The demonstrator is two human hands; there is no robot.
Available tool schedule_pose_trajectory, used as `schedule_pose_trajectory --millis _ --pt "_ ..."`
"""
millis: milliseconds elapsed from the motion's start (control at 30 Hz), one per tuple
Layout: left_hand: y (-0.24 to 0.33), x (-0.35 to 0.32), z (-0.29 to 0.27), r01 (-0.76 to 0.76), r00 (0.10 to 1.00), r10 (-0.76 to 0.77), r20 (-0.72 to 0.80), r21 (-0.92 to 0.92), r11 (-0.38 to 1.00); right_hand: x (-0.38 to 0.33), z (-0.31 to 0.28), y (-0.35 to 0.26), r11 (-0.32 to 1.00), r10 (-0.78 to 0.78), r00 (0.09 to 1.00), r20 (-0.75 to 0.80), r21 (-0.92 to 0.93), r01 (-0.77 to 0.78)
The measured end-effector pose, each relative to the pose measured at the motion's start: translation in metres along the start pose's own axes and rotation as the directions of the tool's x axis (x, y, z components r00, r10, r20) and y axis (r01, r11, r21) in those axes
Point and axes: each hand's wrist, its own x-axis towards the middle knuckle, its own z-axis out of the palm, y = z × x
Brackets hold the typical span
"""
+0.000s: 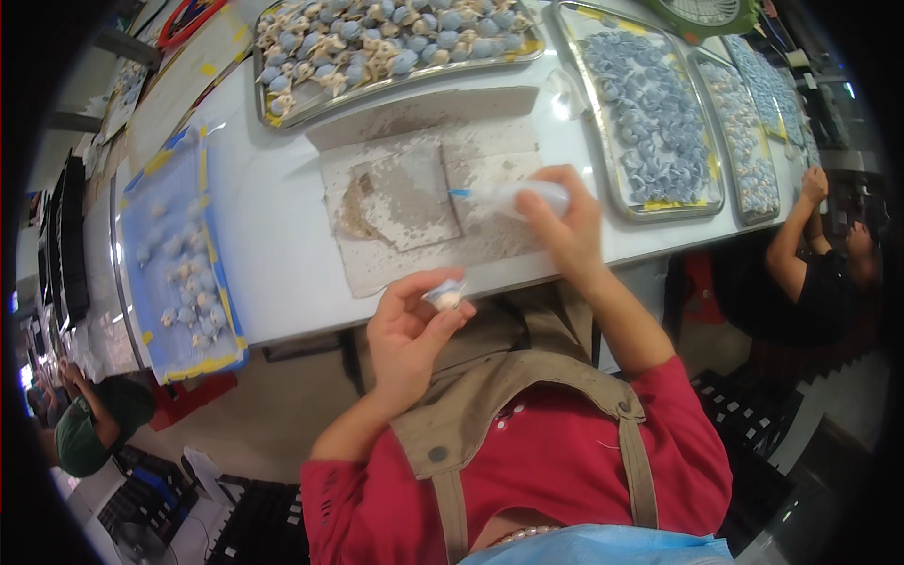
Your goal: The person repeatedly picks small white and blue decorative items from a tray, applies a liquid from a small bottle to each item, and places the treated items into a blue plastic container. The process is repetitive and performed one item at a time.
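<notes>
Nearest, before the worktop's [282,245] near edge, the left hand [407,331], its grip pinching a small blue-and-cream piece [445,297] between thumb and fingers. Slightly farther, the right hand [571,224], its grip wrapped around a whitish bottle [541,199], whose blue tip [460,193] points leftward over a stained cardboard sheet [363,270]. Beyond the sheet, a metal tray [414,81] bears many blue-and-cream pieces [363,52].

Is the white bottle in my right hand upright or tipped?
Tipped: the white bottle lies sideways in your right hand, its blue tip pointing left.
</notes>
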Motion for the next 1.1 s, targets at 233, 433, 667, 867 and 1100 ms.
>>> schedule_pose_trajectory --millis 233,433,667,867,1100 --pt "0.006 0.006 -0.001 -0.04 0.996 0.043 0.083 -0.034 0.999 0.027 -0.035 0.003 0.923 -0.223 0.974 -0.04 -0.329 0.198" --pt "-0.001 0.008 0.007 0.032 0.999 -0.031 0.042 -0.045 0.998 0.045 -0.085 0.018 0.944 -0.262 0.933 -0.245 -0.264 0.196" --pt "0.0 0.006 0.018 0.076 0.997 -0.075 0.019 -0.036 0.996 0.075 -0.124 0.035 0.794 -0.367 0.901 -0.23 -0.583 0.175" --pt "-0.002 0.004 0.022 0.091 0.996 -0.091 0.027 -0.023 0.996 0.089 -0.116 0.039 0.518 -0.444 0.88 -0.172 -0.85 0.095" --pt "-0.004 0.001 0.018 0.116 0.992 -0.114 0.055 -0.038 0.993 0.089 -0.106 0.034 0.492 -0.333 0.941 0.054 -0.842 0.222"
